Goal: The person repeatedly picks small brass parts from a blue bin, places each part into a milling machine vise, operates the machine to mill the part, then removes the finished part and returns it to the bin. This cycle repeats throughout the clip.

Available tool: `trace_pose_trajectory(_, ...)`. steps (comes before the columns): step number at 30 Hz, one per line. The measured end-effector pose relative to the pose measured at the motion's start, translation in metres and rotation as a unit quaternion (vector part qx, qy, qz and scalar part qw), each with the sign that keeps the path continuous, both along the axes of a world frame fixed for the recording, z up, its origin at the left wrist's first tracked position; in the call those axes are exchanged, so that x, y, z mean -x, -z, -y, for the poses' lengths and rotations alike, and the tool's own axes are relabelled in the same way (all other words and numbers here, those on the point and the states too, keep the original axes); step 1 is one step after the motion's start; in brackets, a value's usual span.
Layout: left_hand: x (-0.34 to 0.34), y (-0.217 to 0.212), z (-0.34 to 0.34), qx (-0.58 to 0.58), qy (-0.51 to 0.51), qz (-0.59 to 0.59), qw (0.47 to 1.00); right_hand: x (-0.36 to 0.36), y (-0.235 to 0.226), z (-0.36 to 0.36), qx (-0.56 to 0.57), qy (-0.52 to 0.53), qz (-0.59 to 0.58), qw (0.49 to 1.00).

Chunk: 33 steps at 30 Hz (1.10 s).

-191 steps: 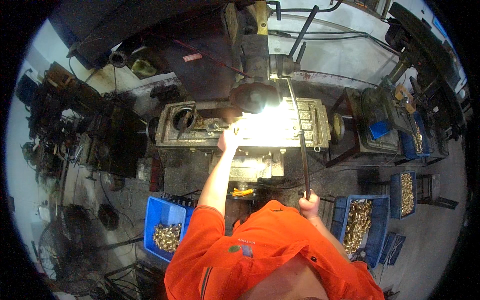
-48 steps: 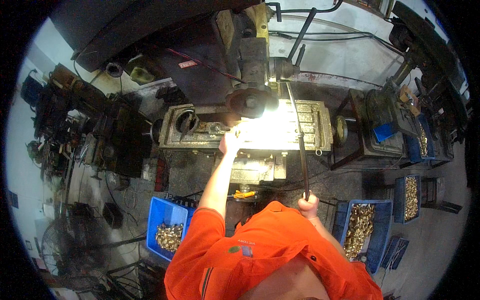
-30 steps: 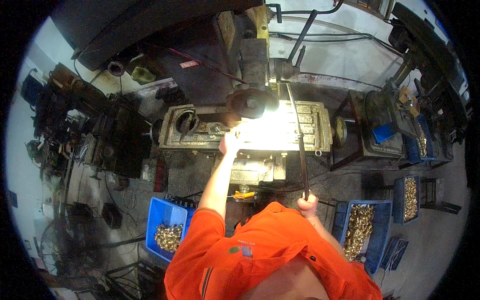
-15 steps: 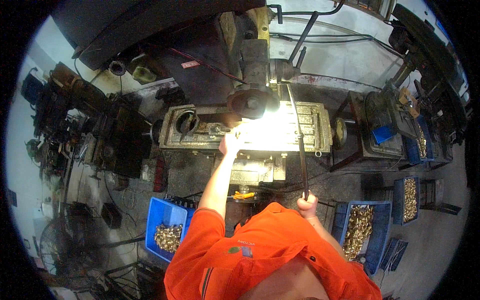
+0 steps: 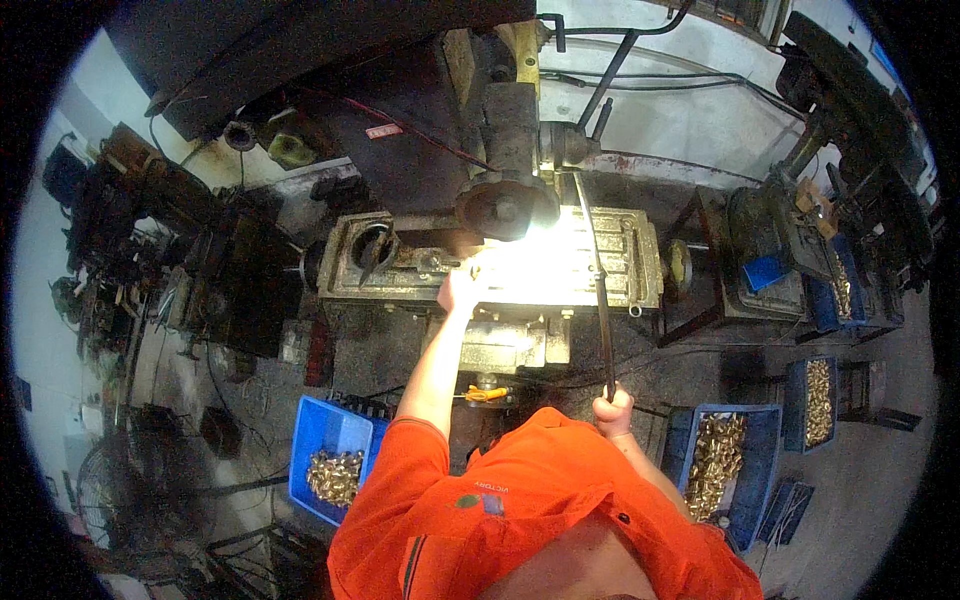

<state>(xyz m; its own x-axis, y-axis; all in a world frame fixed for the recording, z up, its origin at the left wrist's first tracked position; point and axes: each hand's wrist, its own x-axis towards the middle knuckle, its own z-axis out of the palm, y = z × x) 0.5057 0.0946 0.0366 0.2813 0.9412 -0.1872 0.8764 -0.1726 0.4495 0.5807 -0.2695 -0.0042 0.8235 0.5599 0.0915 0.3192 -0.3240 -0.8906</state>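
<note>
My left hand (image 5: 459, 288) reaches to the front of the machine table (image 5: 350, 285), just under the dark round machine head (image 5: 507, 207). Its fingers are bent closed around something that the lamp's glare washes out. At the right, close to my body, my right hand (image 5: 614, 408) wraps round the lower end of a long dark lever (image 5: 605, 330). This lever slants up and away across the right part of the machine table. Glare hides the middle of the table and whatever is clamped there.
Blue bins of brass-coloured parts stand at my left (image 5: 307, 470) and right (image 5: 768, 450), with a smaller blue bin (image 5: 797, 400) farther right. A yellow-orange object (image 5: 487, 394) hangs below the machine table. Other machines (image 5: 235, 270) flank the left, a metal stand (image 5: 765, 310) the right.
</note>
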Motion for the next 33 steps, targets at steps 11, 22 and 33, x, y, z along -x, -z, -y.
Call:
trace_pose_trajectory(11,0.004,0.006,-0.001,-0.008,-0.002,0.012,1.000,0.000,-0.010,-0.011,0.015,0.014,-0.061,0.998)
trace_pose_trajectory(22,0.005,0.008,-0.003,-0.038,0.007,0.037,0.999,-0.017,0.045,-0.018,0.003,0.039,-0.051,0.998)
trace_pose_trajectory(33,0.012,0.004,0.000,-0.069,0.020,0.084,0.994,0.048,-0.176,0.063,0.111,0.007,-0.237,0.965)
